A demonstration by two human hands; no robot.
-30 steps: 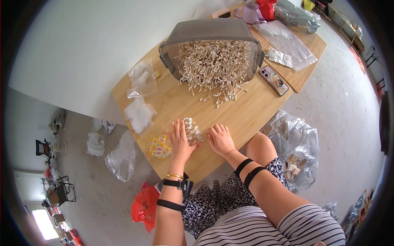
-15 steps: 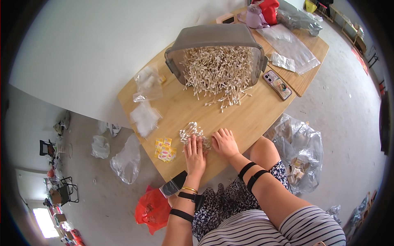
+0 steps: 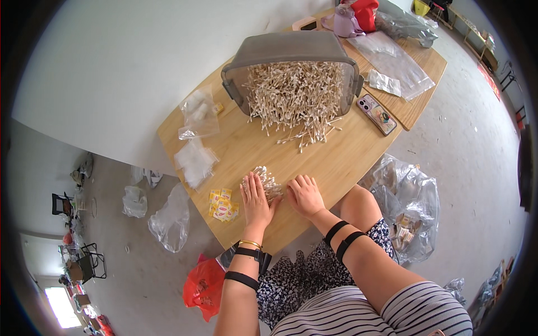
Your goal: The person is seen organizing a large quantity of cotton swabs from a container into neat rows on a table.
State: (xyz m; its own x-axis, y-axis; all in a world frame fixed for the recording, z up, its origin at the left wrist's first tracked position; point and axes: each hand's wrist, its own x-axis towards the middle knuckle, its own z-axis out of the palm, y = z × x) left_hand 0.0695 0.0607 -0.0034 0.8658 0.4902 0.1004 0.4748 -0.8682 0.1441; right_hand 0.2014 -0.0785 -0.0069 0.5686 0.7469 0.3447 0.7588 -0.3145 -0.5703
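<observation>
A small bundle of cotton swabs [image 3: 270, 182] lies on the wooden table [image 3: 246, 148] in front of me. My left hand [image 3: 256, 203] rests on the left side of this bundle, fingers stretched out and thumb apart, partly covering the swabs. Just to the bundle's right, my right hand [image 3: 306, 196] lies palm down on the table with its fingers loosely spread and slightly bent. Left of my left hand are several small yellow-and-white paper labels [image 3: 223, 208]. Farther back, a grey plastic bin [image 3: 294, 47] tipped on its side spills a large heap of cotton swabs [image 3: 297, 92].
Small clear bags [image 3: 196, 163] and another clear bag [image 3: 200, 115] lie along the table's left. At the right are a phone [image 3: 376, 115] and a large flat plastic bag [image 3: 399, 64]. A red bag [image 3: 202, 287] hangs near my left forearm; a big clear sack [image 3: 417, 215] stands at right.
My left hand has shifted slightly left and forward, from the bundle's near end to its left side, and its thumb has spread. My right hand has hardly moved.
</observation>
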